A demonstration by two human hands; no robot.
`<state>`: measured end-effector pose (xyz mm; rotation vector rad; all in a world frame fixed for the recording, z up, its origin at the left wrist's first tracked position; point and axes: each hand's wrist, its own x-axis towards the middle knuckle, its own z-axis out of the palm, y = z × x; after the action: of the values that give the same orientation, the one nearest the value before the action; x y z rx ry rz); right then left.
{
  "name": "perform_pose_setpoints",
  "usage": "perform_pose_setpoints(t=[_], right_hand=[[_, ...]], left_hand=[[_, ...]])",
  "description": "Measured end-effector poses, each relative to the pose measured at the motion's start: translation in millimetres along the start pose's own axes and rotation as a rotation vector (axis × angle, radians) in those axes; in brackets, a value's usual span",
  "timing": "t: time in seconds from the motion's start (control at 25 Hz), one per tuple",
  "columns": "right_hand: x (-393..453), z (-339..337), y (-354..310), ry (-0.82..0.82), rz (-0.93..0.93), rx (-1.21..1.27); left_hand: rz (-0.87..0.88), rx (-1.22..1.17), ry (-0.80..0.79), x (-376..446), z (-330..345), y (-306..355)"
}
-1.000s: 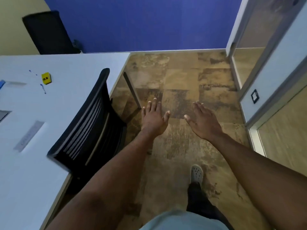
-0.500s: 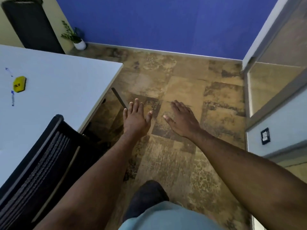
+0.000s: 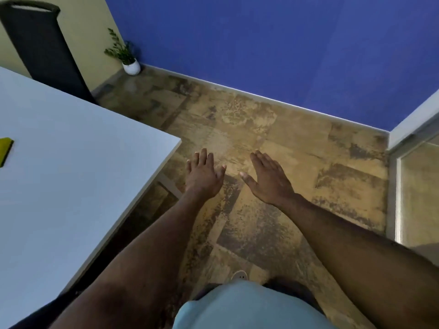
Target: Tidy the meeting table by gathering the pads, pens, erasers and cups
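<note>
Over mottled brown floor, beside white bench corner: both arms stretched forward. Black chair at bench's far side. Left hand just off bench edge, fingers spread wide, holding nothing. Right hand near it, fingers straight, together, holding nothing. Potted plant in wall corner. Yellow eraser on bench at left frame edge, well apart from hands.

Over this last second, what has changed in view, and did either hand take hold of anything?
The person has walked forward past the table corner: the near black chair has dropped out of view, the yellow item has slid to the left edge, and a potted plant has appeared by the wall. Nothing was grasped or released. Left hand and right hand stay flat and empty over the floor.
</note>
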<state>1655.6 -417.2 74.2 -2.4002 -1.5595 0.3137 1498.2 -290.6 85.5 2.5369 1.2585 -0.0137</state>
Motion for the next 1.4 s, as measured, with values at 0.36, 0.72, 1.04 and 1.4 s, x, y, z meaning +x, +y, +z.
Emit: perform_pose_setpoints(t=[0.36, 0.72, 1.04, 1.4], right_hand=[[289.1, -24.7, 44.0, 0.004, -0.143, 0.042], [553.3, -40.5, 23.6, -0.183, -0.460, -0.001], [703.7, 21.1, -91.2, -0.284, -0.751, -0.008], [772.0, 77.4, -330.9, -0.464, -1.168, 0.068]], left_hand=[[-0.152, 0.007, 0.121, 245.2, -23.7, -7.6], [-0.476, -0.102, 0.167, 426.4, -77.1, -32.9], [-0.796, -0.259, 0.267, 496.6, -103.8, -162.1], [-1.180, -0.297, 0.534, 481.0, -166.3, -329.7]])
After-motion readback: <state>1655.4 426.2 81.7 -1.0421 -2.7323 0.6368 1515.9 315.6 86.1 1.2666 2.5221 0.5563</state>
